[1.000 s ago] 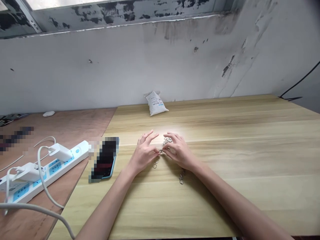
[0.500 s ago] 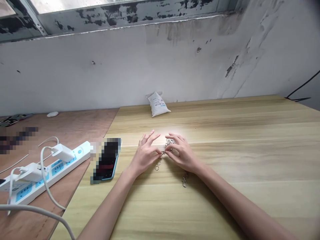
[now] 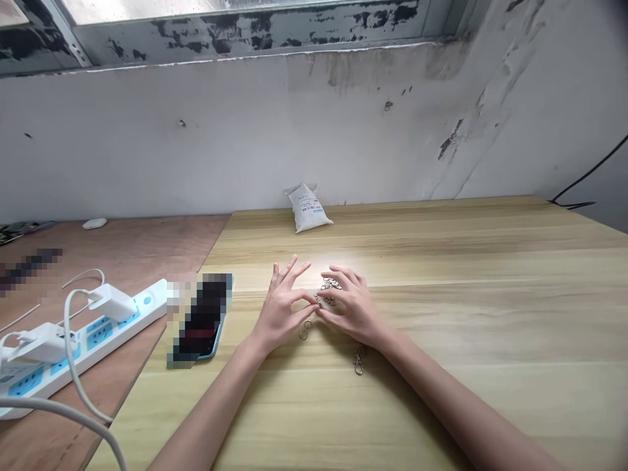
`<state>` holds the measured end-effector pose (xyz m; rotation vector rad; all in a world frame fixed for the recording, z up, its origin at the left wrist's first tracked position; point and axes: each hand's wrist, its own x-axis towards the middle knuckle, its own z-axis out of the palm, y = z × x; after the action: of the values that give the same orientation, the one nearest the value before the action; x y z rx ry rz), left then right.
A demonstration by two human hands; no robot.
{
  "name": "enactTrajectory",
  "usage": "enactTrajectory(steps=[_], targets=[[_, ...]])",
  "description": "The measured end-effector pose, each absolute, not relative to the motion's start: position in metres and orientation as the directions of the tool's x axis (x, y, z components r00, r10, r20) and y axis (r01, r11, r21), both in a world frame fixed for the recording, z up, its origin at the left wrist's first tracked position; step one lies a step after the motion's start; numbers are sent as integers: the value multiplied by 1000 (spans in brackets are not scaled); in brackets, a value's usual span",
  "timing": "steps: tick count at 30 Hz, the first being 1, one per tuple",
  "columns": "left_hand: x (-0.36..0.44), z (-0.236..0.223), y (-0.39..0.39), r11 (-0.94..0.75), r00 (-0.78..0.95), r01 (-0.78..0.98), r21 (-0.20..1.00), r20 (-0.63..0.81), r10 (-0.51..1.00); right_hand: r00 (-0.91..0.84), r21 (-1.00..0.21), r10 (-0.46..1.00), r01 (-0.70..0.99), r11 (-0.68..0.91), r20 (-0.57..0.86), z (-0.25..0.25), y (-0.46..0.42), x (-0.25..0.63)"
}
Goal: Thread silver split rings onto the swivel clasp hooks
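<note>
Thumb and forefinger of my left hand (image 3: 282,309) are pinched together, its other fingers spread upward. They meet the fingertips of my right hand (image 3: 352,307) over a small silver metal piece (image 3: 318,300), which both hands grip; it is too small to tell its exact kind. Behind the right fingers lies a pile of small metal rings and clasps (image 3: 331,285), partly covered by that hand. Two split rings (image 3: 305,330) rest on the table just below the left fingertips. A swivel clasp (image 3: 358,363) lies beneath the right wrist.
A phone (image 3: 202,320) in a blue case lies left of my hands. Further left, a white power strip (image 3: 93,343) carries plugs and cables on a brown board. A white packet (image 3: 309,209) stands near the wall at the back of the wooden table (image 3: 466,294).
Both hands stay together at the metal piece, their fingertips slightly shifted around it. The whole view has moved a little, with things on the table appearing slightly further left and lower.
</note>
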<state>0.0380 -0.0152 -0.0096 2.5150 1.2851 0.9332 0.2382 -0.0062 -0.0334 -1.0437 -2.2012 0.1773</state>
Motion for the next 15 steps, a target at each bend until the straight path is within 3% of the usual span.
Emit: enactTrajectory(steps=[7,15], targets=[[43,-6,-19,-601,387,642,477,476,790,-450,-346,706,646,680,546,-30,-12,230],[43,-10,-20,-604,327,696,388,578,748,-474,-337,712,652,679,518,-29,-16,230]])
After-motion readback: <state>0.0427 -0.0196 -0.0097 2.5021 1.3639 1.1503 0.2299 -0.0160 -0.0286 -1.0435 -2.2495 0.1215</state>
